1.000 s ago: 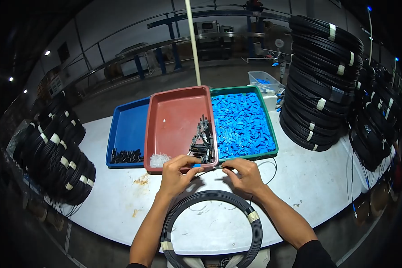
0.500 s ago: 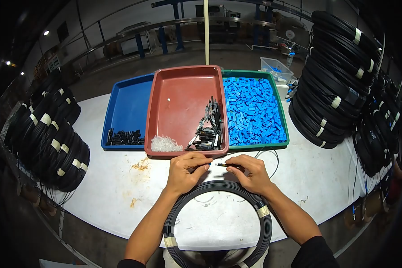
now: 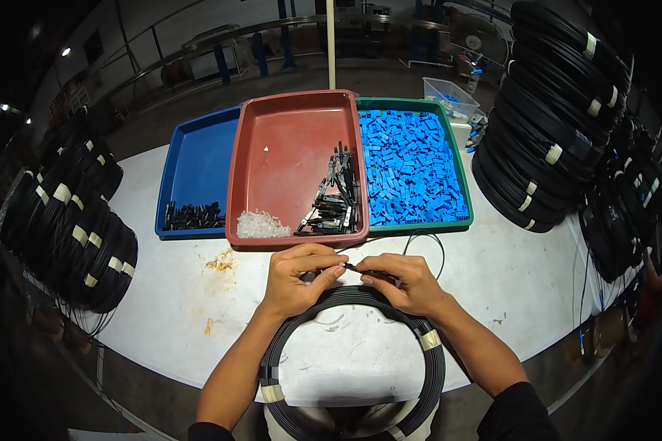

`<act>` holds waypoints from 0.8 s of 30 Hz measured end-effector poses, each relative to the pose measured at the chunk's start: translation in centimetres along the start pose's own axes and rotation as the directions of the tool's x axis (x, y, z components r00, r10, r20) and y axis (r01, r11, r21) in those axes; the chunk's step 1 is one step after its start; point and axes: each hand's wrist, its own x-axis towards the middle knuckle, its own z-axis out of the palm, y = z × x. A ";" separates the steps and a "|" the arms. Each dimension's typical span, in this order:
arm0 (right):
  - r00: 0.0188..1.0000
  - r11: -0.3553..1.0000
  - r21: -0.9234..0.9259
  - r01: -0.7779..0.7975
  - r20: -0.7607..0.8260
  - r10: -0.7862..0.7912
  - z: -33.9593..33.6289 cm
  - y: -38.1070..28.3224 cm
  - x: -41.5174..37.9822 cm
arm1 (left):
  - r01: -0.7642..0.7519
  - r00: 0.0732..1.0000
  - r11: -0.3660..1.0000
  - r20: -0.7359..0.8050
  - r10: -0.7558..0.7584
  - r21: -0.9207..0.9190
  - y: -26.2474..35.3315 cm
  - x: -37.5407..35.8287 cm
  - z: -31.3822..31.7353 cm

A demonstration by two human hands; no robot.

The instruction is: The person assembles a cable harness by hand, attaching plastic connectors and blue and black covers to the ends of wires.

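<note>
room: dim workshop | floor: grey concrete, top centre | rails: blue-legged metal frame, upper left | lights: small bright spots, far upper left | table: white, stained

- The small dark piece pinched between left hand and right hand is too small to identify.
- The cable coil is cut off by the bottom edge.

Along the far edge of the white tabletop sit a blue plastic tray and a green tray of blue blocks; stacked black cable coils fill its right corner.
</note>
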 end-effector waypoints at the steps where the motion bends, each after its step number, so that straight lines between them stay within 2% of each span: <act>1: 1.000 1.000 0.000 0.013 -0.011 -0.013 0.1 -0.1 0.0 | 0.001 1.000 1.000 0.003 -0.001 0.001 0.0 0.0 -0.1; 5: 1.000 0.999 0.032 0.002 -0.006 -0.001 0.3 -0.5 0.0 | -0.035 0.999 0.999 0.016 0.035 0.011 0.3 0.0 -0.1; 8: 0.997 0.998 0.035 0.060 -0.040 -0.058 0.5 -0.5 -0.2 | -0.053 0.998 0.998 0.023 0.054 -0.028 0.5 0.1 0.0; 10: 1.000 0.999 0.035 -0.015 0.027 0.014 0.2 -0.7 -0.1 | -0.055 0.998 0.997 0.028 0.056 -0.051 0.5 0.3 0.0; 12: 0.999 0.999 0.044 -0.021 0.027 0.020 0.3 -0.7 -0.2 | -0.051 0.997 0.997 0.050 0.054 -0.054 0.5 0.2 -0.1; 16: 0.999 0.998 0.042 -0.037 0.022 0.036 0.3 -0.8 -0.1 | 0.040 0.997 0.991 0.064 -0.032 -0.130 0.5 0.0 -0.1; 24: 0.998 0.998 0.048 -0.038 0.045 0.036 0.2 -0.7 -0.2 | 0.052 0.996 0.989 0.083 -0.041 -0.141 0.7 0.0 -0.2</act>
